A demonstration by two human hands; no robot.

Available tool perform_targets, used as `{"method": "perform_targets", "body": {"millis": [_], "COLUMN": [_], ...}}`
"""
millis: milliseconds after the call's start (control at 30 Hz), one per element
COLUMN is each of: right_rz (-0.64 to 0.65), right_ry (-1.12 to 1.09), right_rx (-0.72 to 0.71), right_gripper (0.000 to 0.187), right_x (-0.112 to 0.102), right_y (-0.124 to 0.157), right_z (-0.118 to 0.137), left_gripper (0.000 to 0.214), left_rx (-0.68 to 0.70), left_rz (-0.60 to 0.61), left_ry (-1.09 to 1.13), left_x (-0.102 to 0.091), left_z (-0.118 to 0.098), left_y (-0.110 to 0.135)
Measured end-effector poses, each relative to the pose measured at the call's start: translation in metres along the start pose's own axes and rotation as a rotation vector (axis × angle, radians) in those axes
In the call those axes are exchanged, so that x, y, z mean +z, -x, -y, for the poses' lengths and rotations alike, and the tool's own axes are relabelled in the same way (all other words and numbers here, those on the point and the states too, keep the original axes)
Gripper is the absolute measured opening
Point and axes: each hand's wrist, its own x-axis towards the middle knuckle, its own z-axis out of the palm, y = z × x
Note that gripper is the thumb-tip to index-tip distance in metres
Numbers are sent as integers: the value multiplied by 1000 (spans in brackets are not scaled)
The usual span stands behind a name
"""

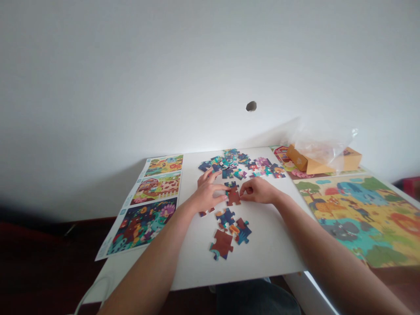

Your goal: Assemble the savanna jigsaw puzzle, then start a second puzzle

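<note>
My left hand (207,192) and my right hand (259,190) meet over a small group of joined puzzle pieces (233,194) on the white table (262,253). Both pinch it from either side, fingers curled on its edges. Under my left hand a further piece (206,212) peeks out. Nearer to me lies a joined cluster of brown and blue pieces (229,233). A heap of loose pieces (241,164) is spread beyond my hands near the wall.
A reference sheet with three pictures (149,203) lies at the left. A finished animal puzzle (361,214) covers the right side. Behind it are a cardboard box (315,162) and a clear plastic bag (323,142). The white wall stands close behind the table.
</note>
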Motion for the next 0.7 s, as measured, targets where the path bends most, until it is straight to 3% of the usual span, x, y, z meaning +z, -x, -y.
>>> {"method": "perform_targets", "body": {"millis": [200, 333, 467, 567, 700], "right_rz": [-24, -123, -63, -98, -68], "right_ry": [-24, -51, -22, -17, -20], "right_rx": [-2, -39, -56, -53, -50], "right_gripper": [19, 40, 48, 53, 49], "right_x": [-2, -1, 1, 1, 1], "right_y": [2, 3, 2, 2, 2], "right_z": [5, 4, 3, 4, 7], "left_gripper": [29, 30, 30, 30, 19], "left_rx": [-27, -24, -25, -18, 22], "left_rz": [24, 31, 25, 19, 3], "left_ry": [-6, 0, -3, -4, 7], "left_x": [-1, -1, 0, 0, -2], "left_z": [1, 0, 2, 2, -1], "left_y": [0, 0, 0, 0, -1]}}
